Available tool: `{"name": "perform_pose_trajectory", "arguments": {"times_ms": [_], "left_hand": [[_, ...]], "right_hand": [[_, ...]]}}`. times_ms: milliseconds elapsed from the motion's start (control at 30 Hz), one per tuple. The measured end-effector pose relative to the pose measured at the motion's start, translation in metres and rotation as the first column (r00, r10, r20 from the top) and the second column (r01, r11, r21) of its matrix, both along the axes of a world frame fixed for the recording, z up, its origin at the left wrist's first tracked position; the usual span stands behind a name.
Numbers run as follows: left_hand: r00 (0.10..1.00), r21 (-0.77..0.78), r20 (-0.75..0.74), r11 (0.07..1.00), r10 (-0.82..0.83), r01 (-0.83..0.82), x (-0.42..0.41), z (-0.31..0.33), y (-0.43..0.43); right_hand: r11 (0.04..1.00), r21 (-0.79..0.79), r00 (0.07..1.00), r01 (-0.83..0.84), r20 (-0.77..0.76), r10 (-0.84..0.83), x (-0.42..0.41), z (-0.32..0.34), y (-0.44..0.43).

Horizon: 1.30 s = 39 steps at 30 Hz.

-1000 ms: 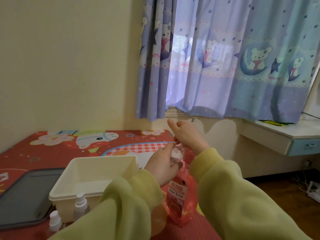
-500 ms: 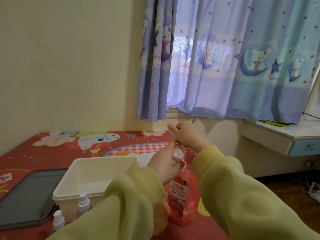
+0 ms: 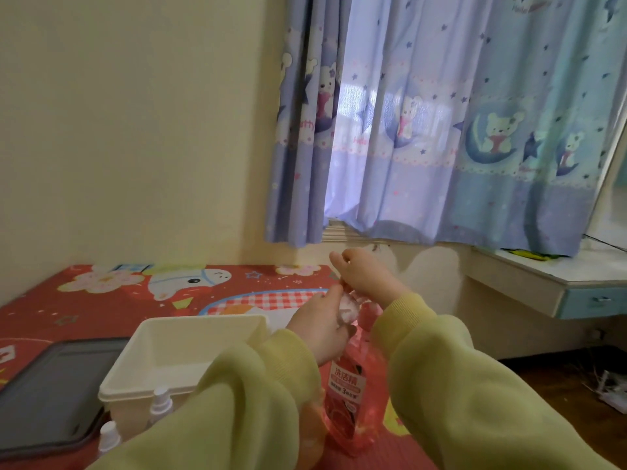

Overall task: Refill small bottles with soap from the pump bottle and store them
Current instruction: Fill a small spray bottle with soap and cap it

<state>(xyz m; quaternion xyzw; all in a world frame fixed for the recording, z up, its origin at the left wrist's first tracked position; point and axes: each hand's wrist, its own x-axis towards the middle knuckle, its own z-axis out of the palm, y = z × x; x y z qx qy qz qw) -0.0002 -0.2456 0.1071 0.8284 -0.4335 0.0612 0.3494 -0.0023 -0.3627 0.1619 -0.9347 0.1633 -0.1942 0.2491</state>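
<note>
A pink pump bottle (image 3: 349, 395) of soap with a red label stands on the red cartoon mat. My left hand (image 3: 317, 332) grips a small clear bottle (image 3: 349, 308) and holds it against the top of the pump bottle. Above it, my right hand (image 3: 368, 279) curls over the pump head, which is hidden under the fingers. Two small white-capped spray bottles (image 3: 161, 403) (image 3: 109, 435) stand at the lower left, in front of a white plastic bin (image 3: 190, 354). My yellow-green sleeves cover the lower part of the view.
A dark grey tray (image 3: 51, 395) lies on the mat left of the bin. The wall and a blue bear-print curtain (image 3: 441, 147) are behind. A white shelf with a blue drawer (image 3: 543, 279) juts out at the right, over wooden floor with cables.
Both hands stay together at the top of the pump bottle. The view has shifted slightly, so the hands and table sit a little lower and further right in the frame.
</note>
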Motion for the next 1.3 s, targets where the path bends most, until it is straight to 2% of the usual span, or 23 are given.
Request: {"name": "perform_pose_trajectory", "arguments": {"times_ms": [267,567,700,867,1167,1300], "left_hand": [[0.999,-0.020,-0.052,1.000,0.001,-0.002,0.000,-0.015,-0.004],[0.999,0.013,-0.041,1.000,-0.004,0.004,-0.002,-0.003,0.001],[1.000,-0.009,-0.006,1.000,0.003,-0.003,-0.001,-0.005,-0.001],[0.998,-0.028,-0.057,1.000,0.004,-0.006,-0.002,-0.017,-0.003],[0.999,0.040,-0.052,0.999,0.003,-0.001,-0.003,-0.004,0.001],[1.000,0.039,-0.025,0.999,-0.006,0.007,0.000,0.001,0.000]], "right_hand": [[1.000,0.017,0.996,0.021,0.088,-0.022,-0.003,-0.013,-0.001],[1.000,-0.002,1.000,0.010,-0.026,-0.010,-0.004,-0.002,0.003],[1.000,-0.003,1.000,0.007,-0.019,-0.007,-0.001,-0.001,0.001],[0.999,0.040,0.998,0.021,0.057,-0.023,-0.001,-0.015,-0.003],[0.999,0.037,0.997,0.016,-0.072,-0.013,-0.005,-0.006,0.002],[0.998,0.055,0.999,0.012,-0.043,-0.009,-0.002,0.000,0.001]]}}
